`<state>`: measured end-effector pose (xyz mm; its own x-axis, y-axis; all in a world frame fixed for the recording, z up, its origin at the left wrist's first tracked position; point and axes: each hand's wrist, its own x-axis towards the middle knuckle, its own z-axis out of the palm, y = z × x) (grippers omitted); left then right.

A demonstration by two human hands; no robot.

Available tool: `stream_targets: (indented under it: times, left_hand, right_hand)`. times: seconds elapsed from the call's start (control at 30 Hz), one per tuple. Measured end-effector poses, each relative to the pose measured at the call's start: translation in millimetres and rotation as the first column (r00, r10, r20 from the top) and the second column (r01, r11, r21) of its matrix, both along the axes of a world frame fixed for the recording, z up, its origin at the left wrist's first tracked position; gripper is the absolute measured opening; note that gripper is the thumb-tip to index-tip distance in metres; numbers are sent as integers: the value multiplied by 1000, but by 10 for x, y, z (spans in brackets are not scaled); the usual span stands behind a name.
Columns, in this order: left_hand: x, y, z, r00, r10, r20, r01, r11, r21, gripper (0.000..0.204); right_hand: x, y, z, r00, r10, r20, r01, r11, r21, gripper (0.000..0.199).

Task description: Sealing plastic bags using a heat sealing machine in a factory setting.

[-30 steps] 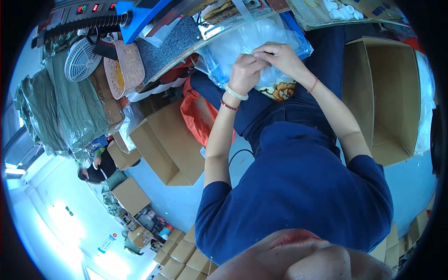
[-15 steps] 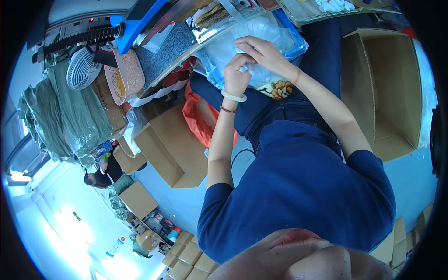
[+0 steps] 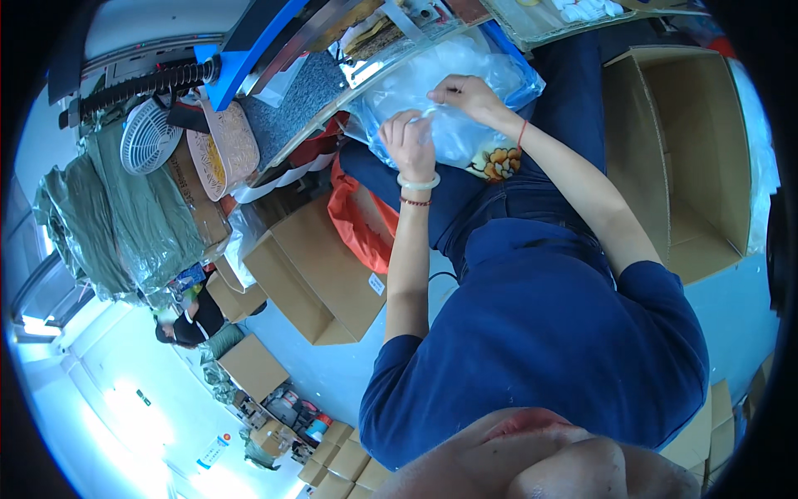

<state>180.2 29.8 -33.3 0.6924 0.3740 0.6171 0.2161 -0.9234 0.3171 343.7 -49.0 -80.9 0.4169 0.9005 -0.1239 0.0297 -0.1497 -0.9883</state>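
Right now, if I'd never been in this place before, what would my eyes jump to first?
Probably the big blue shirt, filling the lower middle. Next might come the two hands near the top middle, left hand and right hand, over shiny clear plastic. Then the bright orange-red bag, left of the middle beside an open cardboard box, would likely catch your eye.

Glare bleaches the lower-left wall point(image 3: 125, 412), while corners go black.
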Motion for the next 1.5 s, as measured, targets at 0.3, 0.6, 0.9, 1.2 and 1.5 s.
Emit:
stream_targets:
  times: [0.3,0.6,0.9,1.2,1.5]
  left_hand:
    - [39,175,-135,1000,-7,-9,9,985,173,18]
    - [230,199,-337,993,-102,55,107,990,-90,19]
    - [78,-31,-196,995,-62,73,67,996,-61,19]
    - [-60,368,-349,955,285,-83,-243,591,-769,51]
    - [-397,-376,-275,995,-102,-10,15,237,-971,16]
  right_hand:
    - [25,0,243,932,-215,291,95,921,377,33]
    - [-132,-11,164,974,-86,-208,76,996,-56,52]
    - [-101,141,-33,724,-548,-418,530,830,-171,28]
    - [-452,-409,66,937,-193,-290,209,978,25,22]
    - [-417,-1390,393,926,372,64,-364,925,-112,30]
